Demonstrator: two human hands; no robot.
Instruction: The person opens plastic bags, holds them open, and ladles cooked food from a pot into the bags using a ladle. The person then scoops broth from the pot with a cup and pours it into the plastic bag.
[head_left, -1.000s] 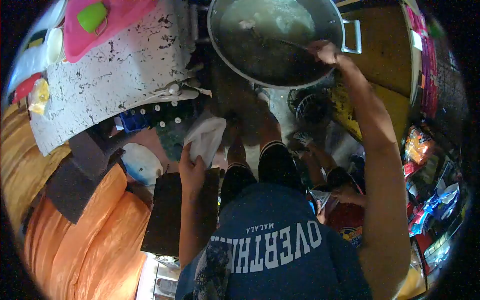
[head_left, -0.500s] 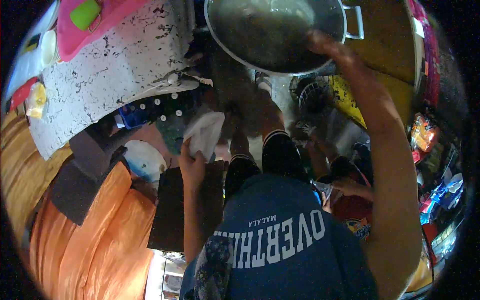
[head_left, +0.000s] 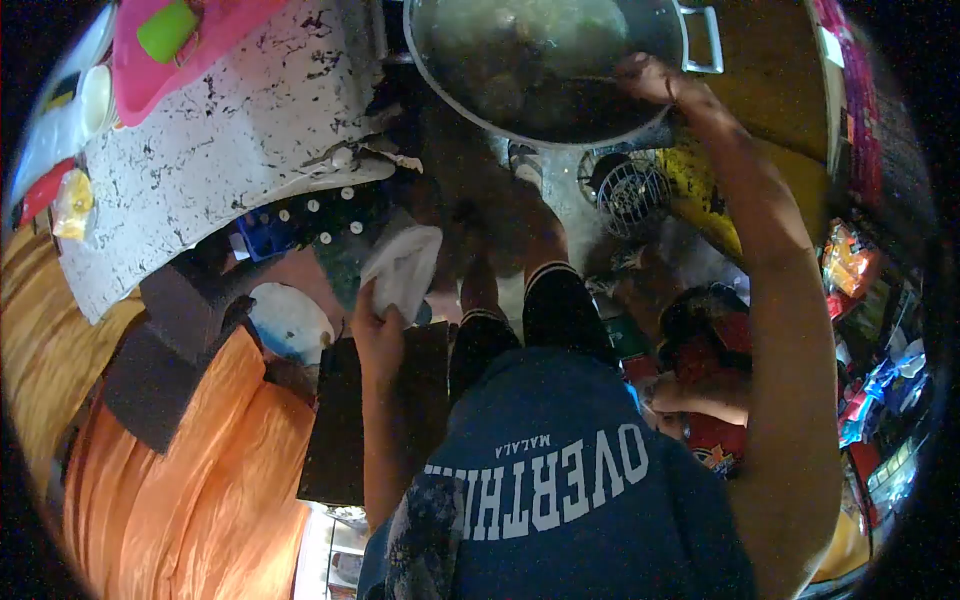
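Metal pot (head_left: 590, 144), wide, with a side handle (head_left: 714, 40) on its right, contains pale, cloudy contents. Right hand (head_left: 650, 80): positioned over the pot's right rim; fingers closed around a thin utensil (head_left: 580, 78), which extends leftward inside the pot. Its far end cannot be made out. Left hand (head_left: 379, 335): positioned left of the pot and nearer the body; thumb and fingers clamped on the lower edge of a white bag (head_left: 404, 275). Worn white table (head_left: 230, 130): left of the pot. Wire basket (head_left: 635, 193): below the pot's right side. Co-worker's hand (head_left: 665, 393): beyond the basket from the pot.
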